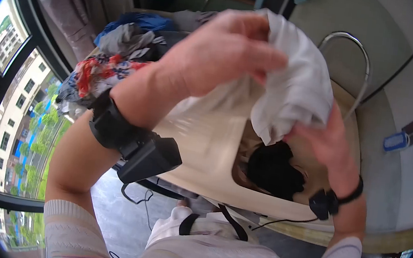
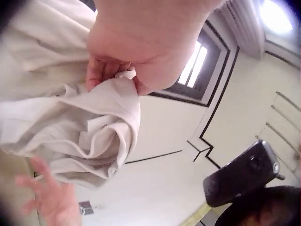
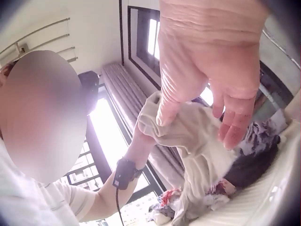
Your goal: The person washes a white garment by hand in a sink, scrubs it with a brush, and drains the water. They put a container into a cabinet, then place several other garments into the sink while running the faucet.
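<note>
A bunched white garment (image 1: 298,70) hangs above a beige laundry sink (image 1: 198,154). My left hand (image 1: 226,54) grips it along its upper edge; in the left wrist view, fingers and thumb of the left hand (image 2: 136,52) pinch a fold of the white cloth (image 2: 89,127). On the garment's other side is my right hand (image 1: 330,147), blurred in the head view. Its fingers look straight and spread in both wrist views, and the right hand (image 3: 211,70) overlaps the cloth (image 3: 197,136) in its own view. Black cloth (image 1: 276,171) lies in the basin below.
Piled clothes, a red patterned piece (image 1: 102,72), a grey one (image 1: 130,39) and a blue one (image 1: 140,20), lie at the sink's left end. A curved metal faucet (image 1: 354,39) rises behind the basin. A blue-and-white item (image 1: 395,142) is on the right wall.
</note>
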